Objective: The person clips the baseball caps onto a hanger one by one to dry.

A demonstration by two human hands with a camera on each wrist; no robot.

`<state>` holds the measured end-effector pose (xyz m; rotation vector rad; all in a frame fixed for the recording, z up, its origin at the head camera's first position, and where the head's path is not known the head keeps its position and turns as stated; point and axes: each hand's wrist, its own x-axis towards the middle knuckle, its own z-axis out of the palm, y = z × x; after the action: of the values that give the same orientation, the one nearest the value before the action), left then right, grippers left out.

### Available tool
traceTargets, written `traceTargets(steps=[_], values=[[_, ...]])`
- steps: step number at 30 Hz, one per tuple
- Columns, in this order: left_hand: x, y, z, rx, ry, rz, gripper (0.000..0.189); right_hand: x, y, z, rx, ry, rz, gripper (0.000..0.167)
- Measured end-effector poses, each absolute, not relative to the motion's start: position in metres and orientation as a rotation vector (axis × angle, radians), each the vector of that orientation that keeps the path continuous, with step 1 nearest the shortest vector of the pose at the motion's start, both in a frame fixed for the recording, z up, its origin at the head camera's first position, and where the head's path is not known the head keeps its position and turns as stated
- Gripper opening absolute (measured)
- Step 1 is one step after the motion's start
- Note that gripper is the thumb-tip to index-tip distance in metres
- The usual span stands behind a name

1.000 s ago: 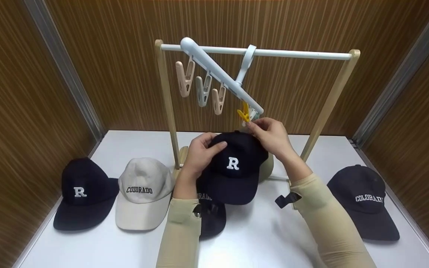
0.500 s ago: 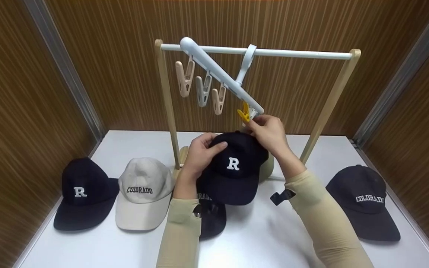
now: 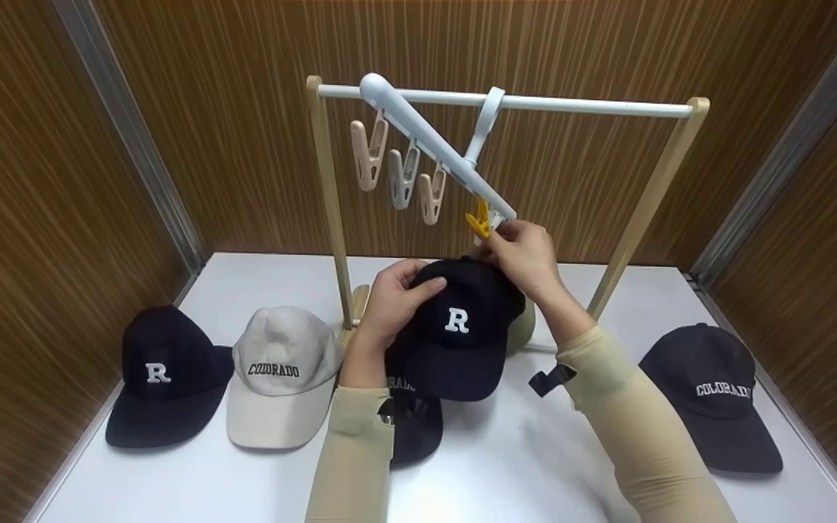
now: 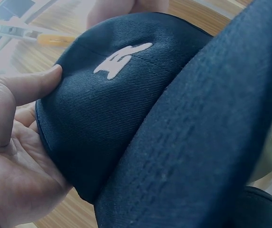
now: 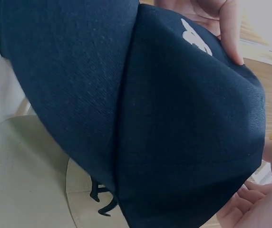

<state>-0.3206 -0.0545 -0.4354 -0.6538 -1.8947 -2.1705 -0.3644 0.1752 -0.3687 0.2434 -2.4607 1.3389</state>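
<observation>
1. The navy baseball cap with a white R (image 3: 466, 356) is in mid-air in the middle of the scene, below the pale-blue clip hanger (image 3: 433, 142); its brim points down and its letter faces near, a pose that seems to offer the crown to the clips.
2. The left hand (image 3: 393, 298) is clamped on the left side of that crown, thumb over the front and fingers behind, apparently to steady it.
3. The right hand (image 3: 524, 258) is bent in at the far right of the crown, its fingertips just by the yellow clip (image 3: 478, 218). Whether they pinch a clip or only the cap, I cannot tell. The hands are apart, with the crown between them.
4. The hanger hooks over the white rail (image 3: 593, 107) and slants from far right toward near left, which probably keeps its clips within reach. Three pastel clips (image 3: 404, 178) hang there with nothing in them.
5. Behind the held cap is an olive cap (image 3: 524, 330); its support is hidden.
6. On the surface (image 3: 491, 472), a second R cap (image 3: 164, 356) and a light-grey COLORADO cap (image 3: 280, 356) rest left, a dark COLORADO cap (image 3: 709, 407) right, and another dark cap (image 3: 418, 432) under the held one, their brims toward the near side, perhaps for easy picking.
</observation>
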Motion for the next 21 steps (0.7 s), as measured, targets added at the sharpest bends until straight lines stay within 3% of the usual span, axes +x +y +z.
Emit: traceTargets(steps=[21], values=[[-0.3205, -0.054, -0.4327, -0.677, -1.874, -2.177, 0.014, -0.3654, 0.1729, -0.3585, 0.207, -2.409, 1.53, 0.036]])
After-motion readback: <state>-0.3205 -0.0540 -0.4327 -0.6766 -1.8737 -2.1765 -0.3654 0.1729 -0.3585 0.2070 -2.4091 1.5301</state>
